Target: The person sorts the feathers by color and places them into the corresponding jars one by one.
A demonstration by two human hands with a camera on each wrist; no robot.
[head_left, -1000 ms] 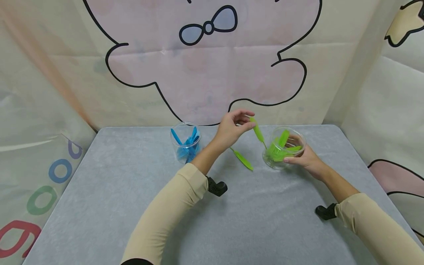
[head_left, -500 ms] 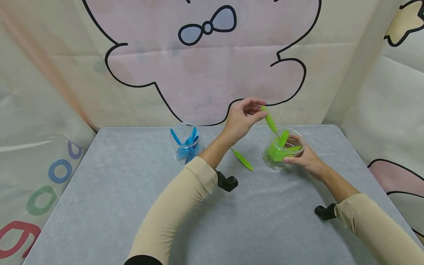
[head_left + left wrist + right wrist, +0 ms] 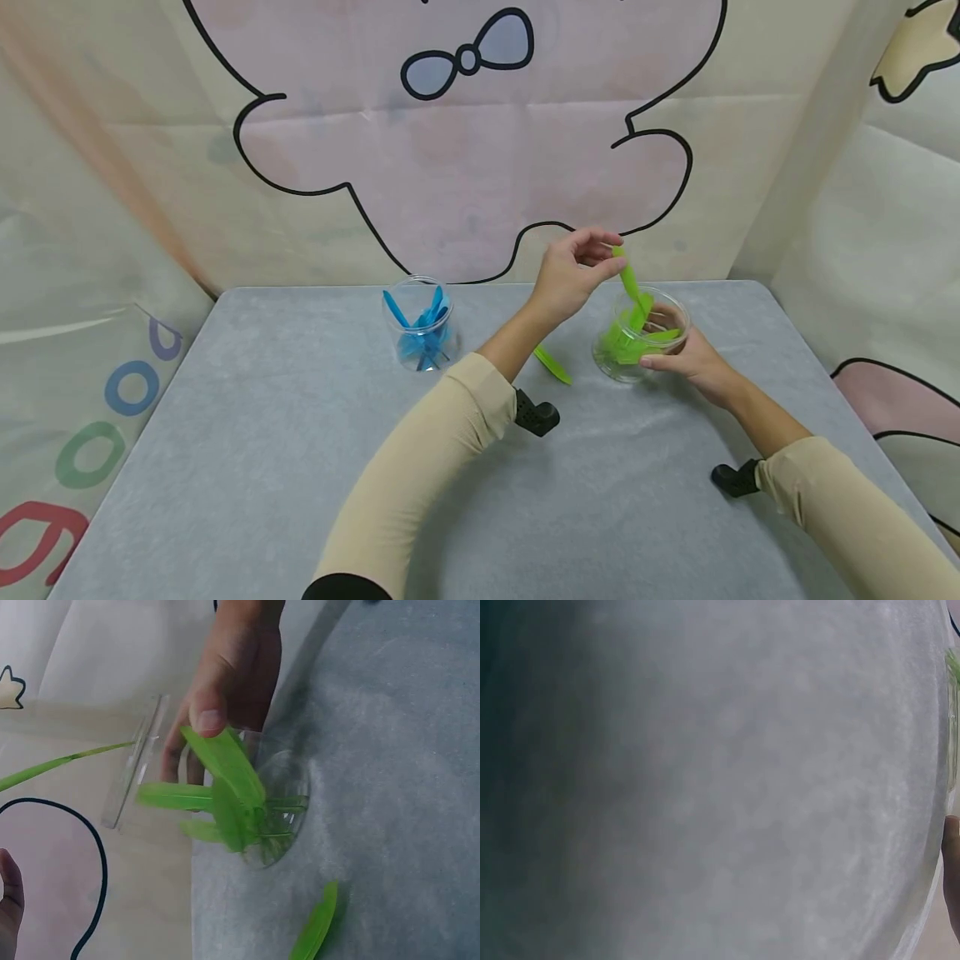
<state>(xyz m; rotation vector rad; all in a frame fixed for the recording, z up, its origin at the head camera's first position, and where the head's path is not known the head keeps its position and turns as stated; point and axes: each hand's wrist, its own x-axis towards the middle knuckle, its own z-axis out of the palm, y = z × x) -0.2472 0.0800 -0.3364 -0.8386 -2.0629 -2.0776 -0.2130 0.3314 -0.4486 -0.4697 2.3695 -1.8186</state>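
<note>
My left hand (image 3: 572, 273) pinches a green feather (image 3: 626, 271) by its broad end, above a clear cup. The quill points down, and in the left wrist view this feather (image 3: 45, 771) has its thin tip right at the rim. My right hand (image 3: 693, 358) grips the clear cup (image 3: 613, 367), which leans slightly to the right. Several green feathers (image 3: 229, 772) are inside it, quills toward the base. Another green feather (image 3: 553, 365) lies loose on the table, partly hidden behind my left wrist.
A second clear cup (image 3: 414, 292) with several blue feathers (image 3: 427, 327) stands on the grey-covered table (image 3: 262, 433), left of my left forearm. A printed curtain (image 3: 420, 158) hangs right behind the table's far edge.
My left hand has moved right, carrying the feather from beside the cup to over its mouth. It rose, then dipped slightly. My right hand and its cup have stayed in place.
</note>
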